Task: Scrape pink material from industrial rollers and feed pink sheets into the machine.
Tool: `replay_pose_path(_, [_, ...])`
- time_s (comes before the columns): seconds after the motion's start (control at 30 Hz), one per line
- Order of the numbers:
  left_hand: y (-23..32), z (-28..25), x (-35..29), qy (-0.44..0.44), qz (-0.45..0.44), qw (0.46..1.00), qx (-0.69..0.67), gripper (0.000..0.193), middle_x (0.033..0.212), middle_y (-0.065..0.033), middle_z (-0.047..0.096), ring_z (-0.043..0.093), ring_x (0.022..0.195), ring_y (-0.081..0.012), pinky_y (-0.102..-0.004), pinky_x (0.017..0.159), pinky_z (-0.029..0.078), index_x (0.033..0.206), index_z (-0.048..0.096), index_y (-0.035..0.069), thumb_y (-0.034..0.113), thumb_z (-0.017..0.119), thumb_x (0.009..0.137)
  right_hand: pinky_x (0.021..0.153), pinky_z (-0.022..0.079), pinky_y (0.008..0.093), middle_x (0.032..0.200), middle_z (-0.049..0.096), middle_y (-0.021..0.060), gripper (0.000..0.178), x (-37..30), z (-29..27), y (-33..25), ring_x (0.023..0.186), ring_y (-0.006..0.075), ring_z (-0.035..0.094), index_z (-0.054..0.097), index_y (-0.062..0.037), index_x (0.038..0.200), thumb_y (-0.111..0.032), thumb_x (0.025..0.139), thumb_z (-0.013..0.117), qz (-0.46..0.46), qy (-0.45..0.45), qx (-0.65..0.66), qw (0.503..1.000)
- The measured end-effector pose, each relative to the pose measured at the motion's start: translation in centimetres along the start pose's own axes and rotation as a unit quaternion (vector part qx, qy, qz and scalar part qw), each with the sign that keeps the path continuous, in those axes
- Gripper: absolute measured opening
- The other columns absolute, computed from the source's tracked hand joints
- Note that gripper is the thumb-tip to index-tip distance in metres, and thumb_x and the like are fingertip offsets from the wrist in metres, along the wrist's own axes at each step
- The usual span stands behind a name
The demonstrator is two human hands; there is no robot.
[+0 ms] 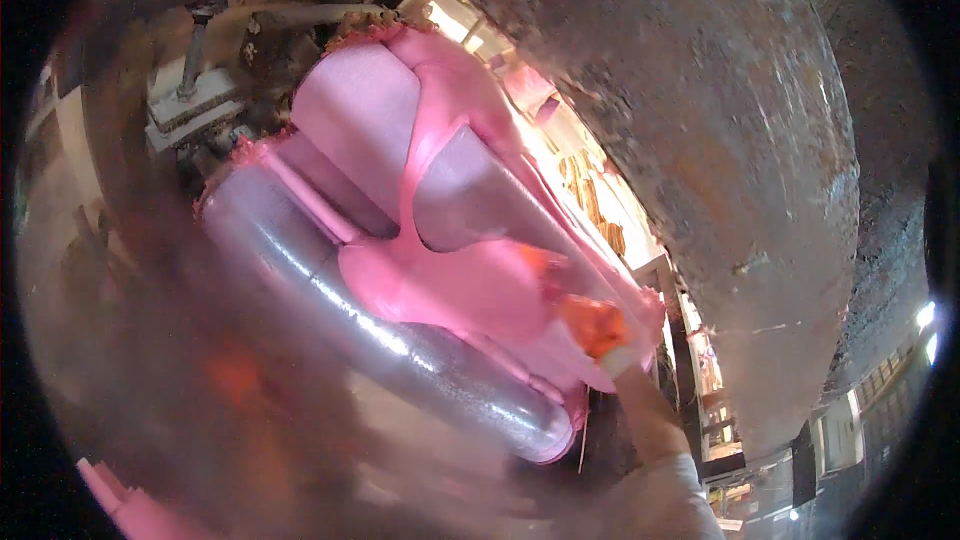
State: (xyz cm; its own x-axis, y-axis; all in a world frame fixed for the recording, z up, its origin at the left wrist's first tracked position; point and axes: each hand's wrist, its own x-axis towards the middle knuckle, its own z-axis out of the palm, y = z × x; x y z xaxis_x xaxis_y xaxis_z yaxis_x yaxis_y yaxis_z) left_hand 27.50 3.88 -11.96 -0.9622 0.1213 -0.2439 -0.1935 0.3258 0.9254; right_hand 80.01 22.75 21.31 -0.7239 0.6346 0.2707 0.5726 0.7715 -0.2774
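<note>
Lying over metal rollers (390, 350), the pink sheet (450, 290) has the orange-gloved right hand (594, 324) at its lower-right part (too blurred to tell whether the grip is clenched or released). The left hand (235, 375), seemingly an orange smear, is equally unreadable. A dark curved surface (700, 170) rises at right.

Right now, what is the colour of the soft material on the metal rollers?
The material is pink; it shows best in the head view.

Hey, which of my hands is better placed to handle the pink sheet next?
Probably your orange-gloved right hand: it's at the pink sheet, though blur hides whether it touches. I can't make out your left hand.
</note>
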Motion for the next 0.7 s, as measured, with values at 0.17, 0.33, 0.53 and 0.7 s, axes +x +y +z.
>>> replay_pose_path(0.17, [-7.3,0.9,2.8,0.038,0.026,0.998,-0.048,0.061,0.134,-0.0234,0.051,0.055,0.117,-0.0369,-0.0426,0.100,0.043,0.138,0.038,0.000,0.025,0.062,0.088,0.085,0.050,0.0428,0.109,0.064,0.0165,0.034,-12.0,-11.9,5.0,0.098,0.0316,0.062,0.058,-0.0119,0.123,-0.018,0.091,0.049,0.352,-0.122,-0.522,0.768])
replay_pose_path(0.33, [-6.1,0.2,2.7,0.061,0.014,0.998,-0.017,0.061,0.132,-0.0234,0.053,0.055,0.117,-0.0370,-0.0415,0.099,0.044,0.140,0.037,0.000,0.022,0.061,0.088,0.079,0.051,0.0444,0.108,0.065,0.0143,0.032,-15.5,-15.7,11.4,0.097,0.0294,0.064,0.059,-0.0113,0.118,-0.016,0.088,0.050,0.433,-0.228,-0.522,0.699])
replay_pose_path(0.53, [-1.3,1.1,1.2,0.066,-0.024,0.997,-0.044,0.064,0.133,-0.0224,0.052,0.054,0.119,-0.0366,-0.0413,0.100,0.043,0.143,0.035,0.001,0.021,0.063,0.088,0.074,0.053,0.0452,0.106,0.066,0.0121,0.031,-4.9,-14.9,17.4,0.096,0.0270,0.065,0.060,-0.0108,0.115,-0.015,0.086,0.052,0.265,-0.336,-0.524,0.736])
replay_pose_path(0.7, [-11.9,3.6,4.7,0.073,0.009,0.962,-0.262,0.061,0.142,-0.0233,0.043,0.045,0.129,-0.0375,-0.0383,0.109,0.035,0.144,0.034,-0.002,0.013,0.059,0.090,0.072,0.053,0.0438,0.107,0.066,0.0112,0.033,12.2,-8.8,12.7,0.095,0.0256,0.065,0.058,-0.0103,0.118,-0.014,0.085,0.052,0.221,-0.273,-0.504,0.789])
